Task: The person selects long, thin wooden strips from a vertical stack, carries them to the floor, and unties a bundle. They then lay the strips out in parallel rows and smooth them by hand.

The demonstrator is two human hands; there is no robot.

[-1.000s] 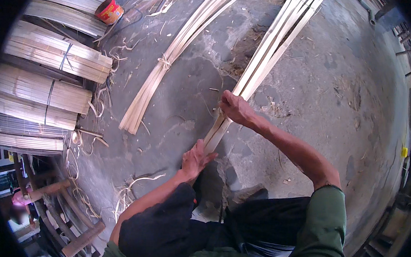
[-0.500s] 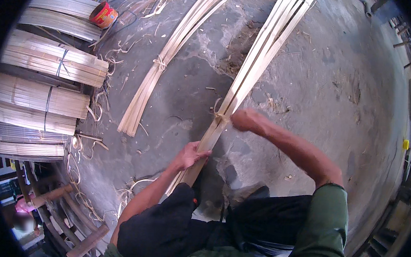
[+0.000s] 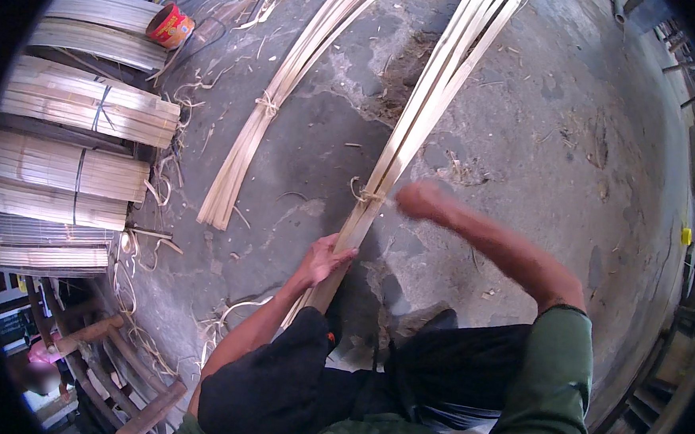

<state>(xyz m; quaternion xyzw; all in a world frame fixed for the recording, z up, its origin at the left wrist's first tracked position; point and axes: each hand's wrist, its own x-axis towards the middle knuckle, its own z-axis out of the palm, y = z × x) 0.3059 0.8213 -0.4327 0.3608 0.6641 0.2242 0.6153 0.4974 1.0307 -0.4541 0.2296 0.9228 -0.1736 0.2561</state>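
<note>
A long bundle of pale bamboo strips (image 3: 413, 125) slants from my lap toward the far side. My left hand (image 3: 328, 260) is closed round its near part, thumb across the top. Further along, a thin fibre tie (image 3: 371, 195) circles the bundle, with a loose curl sticking out on its left. Just right of the tie is my right hand (image 3: 419, 201), closed in a fist and slightly blurred. A faint strand runs from the tie to this fist; the fingertips are hidden.
Another tied bundle of strips (image 3: 244, 151) lies on the concrete floor to the left. Stacks of bound slats (image 3: 91, 110) line the left side, near a red tin (image 3: 170, 26). Loose fibre scraps litter the floor. A wooden frame (image 3: 149, 408) stands at lower left.
My right hand has moved slightly right, away from the tie, and a thin strand shows between them. The left hand keeps its grip on the bundle.
</note>
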